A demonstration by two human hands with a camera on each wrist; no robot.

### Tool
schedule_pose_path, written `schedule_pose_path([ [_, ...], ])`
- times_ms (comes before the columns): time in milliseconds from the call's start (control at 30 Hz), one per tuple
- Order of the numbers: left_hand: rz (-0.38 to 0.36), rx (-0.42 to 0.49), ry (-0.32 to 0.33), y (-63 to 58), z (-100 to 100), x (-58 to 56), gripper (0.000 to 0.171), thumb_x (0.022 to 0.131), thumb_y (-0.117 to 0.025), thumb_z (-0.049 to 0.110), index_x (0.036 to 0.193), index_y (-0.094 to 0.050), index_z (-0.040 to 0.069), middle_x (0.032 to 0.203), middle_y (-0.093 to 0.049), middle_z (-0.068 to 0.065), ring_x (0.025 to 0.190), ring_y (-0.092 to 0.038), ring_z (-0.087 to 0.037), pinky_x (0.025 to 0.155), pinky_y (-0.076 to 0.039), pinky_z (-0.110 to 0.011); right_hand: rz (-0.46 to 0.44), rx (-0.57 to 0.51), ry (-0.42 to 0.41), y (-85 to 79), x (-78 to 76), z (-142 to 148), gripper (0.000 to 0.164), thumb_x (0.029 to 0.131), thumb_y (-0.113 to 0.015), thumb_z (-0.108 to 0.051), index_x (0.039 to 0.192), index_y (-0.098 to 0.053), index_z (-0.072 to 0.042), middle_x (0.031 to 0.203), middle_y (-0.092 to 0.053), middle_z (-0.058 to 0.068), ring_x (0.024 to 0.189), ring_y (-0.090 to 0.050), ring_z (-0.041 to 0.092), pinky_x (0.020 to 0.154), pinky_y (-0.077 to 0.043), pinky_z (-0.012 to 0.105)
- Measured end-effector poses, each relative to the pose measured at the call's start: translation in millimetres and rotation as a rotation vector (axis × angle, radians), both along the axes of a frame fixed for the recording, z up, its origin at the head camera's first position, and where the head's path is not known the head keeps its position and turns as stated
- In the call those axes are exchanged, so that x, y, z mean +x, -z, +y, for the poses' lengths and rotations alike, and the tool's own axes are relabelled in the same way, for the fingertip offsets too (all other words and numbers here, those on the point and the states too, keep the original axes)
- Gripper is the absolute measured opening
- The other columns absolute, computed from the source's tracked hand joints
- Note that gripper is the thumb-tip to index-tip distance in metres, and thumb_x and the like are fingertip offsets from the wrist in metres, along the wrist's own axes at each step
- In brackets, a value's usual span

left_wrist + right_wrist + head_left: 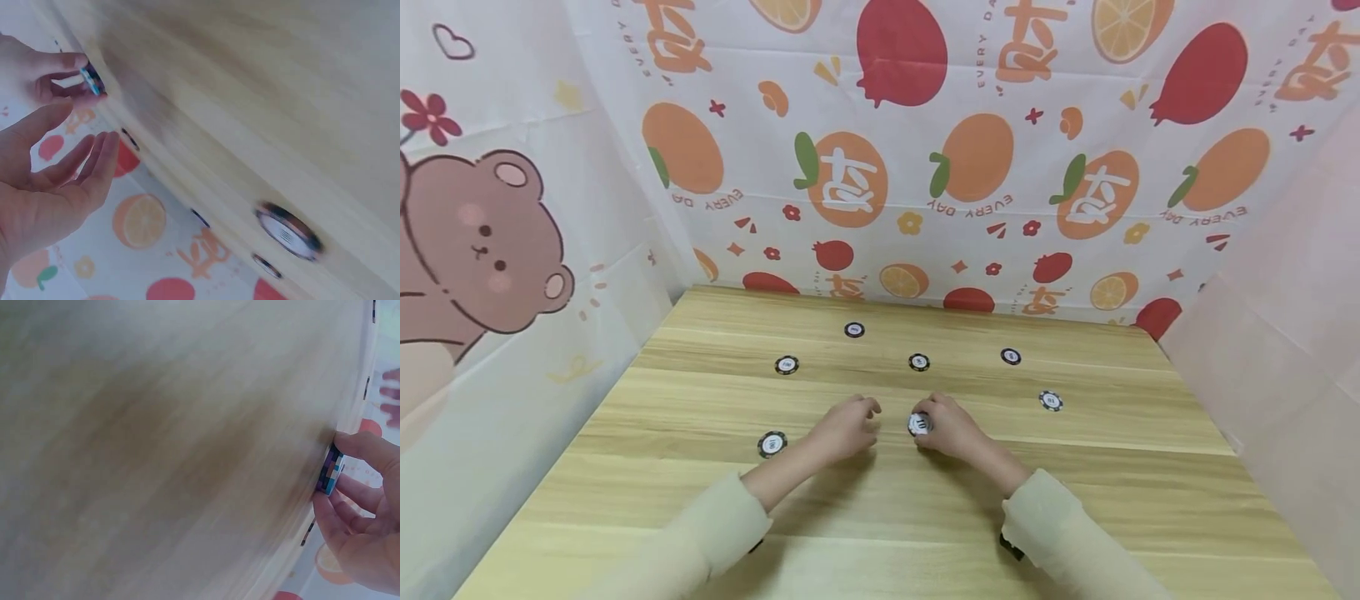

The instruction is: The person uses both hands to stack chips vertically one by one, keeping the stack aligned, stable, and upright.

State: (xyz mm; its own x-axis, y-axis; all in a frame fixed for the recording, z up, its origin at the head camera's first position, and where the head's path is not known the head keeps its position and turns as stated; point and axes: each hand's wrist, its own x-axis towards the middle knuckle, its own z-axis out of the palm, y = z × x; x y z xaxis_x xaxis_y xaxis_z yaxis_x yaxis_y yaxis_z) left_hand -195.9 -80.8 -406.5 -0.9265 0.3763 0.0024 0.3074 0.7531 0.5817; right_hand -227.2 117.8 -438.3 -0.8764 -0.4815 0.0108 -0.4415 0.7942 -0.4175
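My right hand (953, 431) pinches a small stack of poker chips (917, 424) between thumb and fingers, low over the wooden table. The top chip has a white centre marked 10. Seen edge-on in the right wrist view, the stack (329, 469) shows several layers with dark, white, blue and orange edges. To its left, my left hand (847, 429) holds nothing, its fingers loosely bent and apart from the stack. A black-rimmed chip marked 100 (772, 444) lies flat to the left of that hand. Straight behind the stack lies another dark-rimmed chip (919, 362).
More single chips lie flat on the table (880, 550): one back left (787, 365), one near the back edge (854, 330), and two at right (1011, 357). A fruit-printed cloth (910, 167) hangs behind the table, with further cloth along both sides.
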Motion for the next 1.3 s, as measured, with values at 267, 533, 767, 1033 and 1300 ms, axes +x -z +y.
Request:
schedule_pose_path([
  [267,0.031,-0.151,-0.027,-1.6,-42.8,21.6,0.034,0.07,-0.072,0.001,0.102,-0.063,0.0,0.098,-0.059,-0.011,0.092,-0.055,-0.03,0.077,-0.048,-0.04,-0.035,0.02,0.0,0.5,-0.2,-4.6,0.037,0.075,-0.074,-0.016,0.107,-0.062,-0.003,0.098,-0.051,0.007,0.087,-0.049,0.02,0.074,-0.044,0.033],
  [533,0.066,-0.215,-0.021,-5.8,-74.9,29.8,0.029,0.067,-0.073,-0.004,0.095,-0.066,0.001,0.099,-0.059,-0.017,0.089,-0.053,-0.034,0.067,-0.05,-0.04,-0.022,0.024,0.003,1.1,-0.5,-7.4,0.037,0.075,-0.074,-0.016,0.107,-0.061,-0.004,0.099,-0.051,0.008,0.088,-0.049,0.022,0.075,-0.044,0.035],
  [767,0.063,-0.239,-0.029,3.4,-95.9,32.0,0.034,0.064,-0.072,-0.009,0.096,-0.064,-0.001,0.098,-0.057,-0.018,0.091,-0.051,-0.04,0.074,-0.048,-0.048,-0.03,0.014,-0.001,1.8,-0.1,-7.3,0.038,0.074,-0.075,-0.015,0.107,-0.06,-0.003,0.095,-0.049,0.006,0.086,-0.047,0.021,0.074,-0.044,0.035],
  [1033,0.183,-0.205,-0.015,10.5,-108.3,34.6,0.031,0.058,-0.074,-0.011,0.085,-0.063,0.003,0.085,-0.056,-0.012,0.081,-0.053,-0.034,0.074,-0.048,-0.045,-0.034,0.019,0.011,1.6,0.0,-5.4,0.039,0.074,-0.075,-0.015,0.108,-0.06,-0.003,0.096,-0.049,0.006,0.087,-0.048,0.022,0.075,-0.044,0.035],
  [1300,0.24,-0.186,-0.022,15.9,-113.0,33.8,0.031,0.059,-0.071,-0.013,0.086,-0.065,0.002,0.082,-0.056,-0.01,0.077,-0.054,-0.031,0.073,-0.048,-0.044,-0.056,0.035,0.035,0.8,-0.6,-1.9,0.04,0.077,-0.073,-0.016,0.111,-0.059,-0.003,0.097,-0.049,0.006,0.088,-0.047,0.022,0.075,-0.044,0.035],
])
